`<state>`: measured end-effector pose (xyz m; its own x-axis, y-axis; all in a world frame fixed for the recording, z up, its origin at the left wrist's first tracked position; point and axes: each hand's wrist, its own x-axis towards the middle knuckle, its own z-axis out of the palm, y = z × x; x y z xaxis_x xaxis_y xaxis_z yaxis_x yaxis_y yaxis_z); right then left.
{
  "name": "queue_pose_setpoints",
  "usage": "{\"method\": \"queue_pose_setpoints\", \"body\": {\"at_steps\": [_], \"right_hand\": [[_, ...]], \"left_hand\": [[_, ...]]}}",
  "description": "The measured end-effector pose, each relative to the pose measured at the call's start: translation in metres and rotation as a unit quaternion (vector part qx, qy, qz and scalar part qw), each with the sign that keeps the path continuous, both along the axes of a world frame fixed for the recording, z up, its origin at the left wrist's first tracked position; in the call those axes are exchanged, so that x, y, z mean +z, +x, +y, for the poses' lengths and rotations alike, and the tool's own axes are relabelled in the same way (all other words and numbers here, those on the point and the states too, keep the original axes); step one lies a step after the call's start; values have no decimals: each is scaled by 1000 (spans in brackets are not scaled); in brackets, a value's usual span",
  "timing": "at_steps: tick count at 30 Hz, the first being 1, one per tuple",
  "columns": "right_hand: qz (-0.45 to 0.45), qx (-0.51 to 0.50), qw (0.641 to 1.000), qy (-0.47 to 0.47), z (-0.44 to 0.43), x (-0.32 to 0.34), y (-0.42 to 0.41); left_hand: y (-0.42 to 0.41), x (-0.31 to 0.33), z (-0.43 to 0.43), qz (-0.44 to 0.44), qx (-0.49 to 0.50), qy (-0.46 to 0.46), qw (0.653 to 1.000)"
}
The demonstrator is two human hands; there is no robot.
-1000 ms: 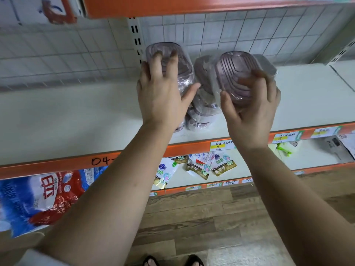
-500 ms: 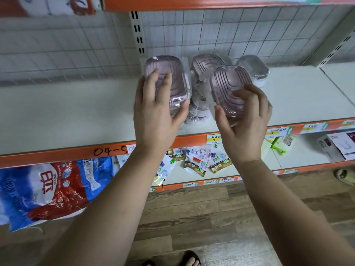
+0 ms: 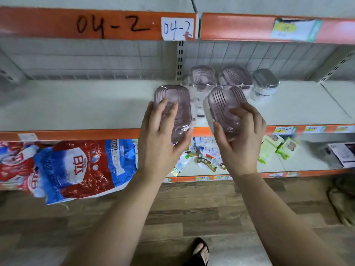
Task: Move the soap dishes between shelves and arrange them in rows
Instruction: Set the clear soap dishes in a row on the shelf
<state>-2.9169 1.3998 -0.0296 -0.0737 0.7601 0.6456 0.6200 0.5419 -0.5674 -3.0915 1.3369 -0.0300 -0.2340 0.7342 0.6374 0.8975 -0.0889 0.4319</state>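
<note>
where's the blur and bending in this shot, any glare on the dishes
Head view: shelf edges bow from the wide lens; the upper right tag and back dishes are smeared; wrap on the right dish has a soft sheen, no harsh glare.

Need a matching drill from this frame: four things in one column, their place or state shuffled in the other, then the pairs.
1 grey soap dish
2 red-and-blue bag
3 paper label 04-2
4 left hand

A on the top shelf's orange edge
B grips a purple soap dish
C lower shelf, left side
D back row of the middle shelf, right end

Pairs: 1-D, 2-C, 3-A, 4-B.
</note>
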Motion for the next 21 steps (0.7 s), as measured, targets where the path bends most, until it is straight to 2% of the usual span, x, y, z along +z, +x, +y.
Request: {"method": "queue_pose_setpoints", "body": {"at_steps": [10,15,19,21], "right_hand": [[31,45,998,29,-73,88,-66],[50,73,994,59,-60,133,-107],[58,129,990,31,-27,161,-146],[26,158,987,12,-8,174,-168]], "left_hand": [[-68,85,-99,22,15,44,999],[-121,131,-101,36,65,62,995],[-170,160,-82,38,100,26,994],[-193,168,-69,37,120,-3,992]]}}
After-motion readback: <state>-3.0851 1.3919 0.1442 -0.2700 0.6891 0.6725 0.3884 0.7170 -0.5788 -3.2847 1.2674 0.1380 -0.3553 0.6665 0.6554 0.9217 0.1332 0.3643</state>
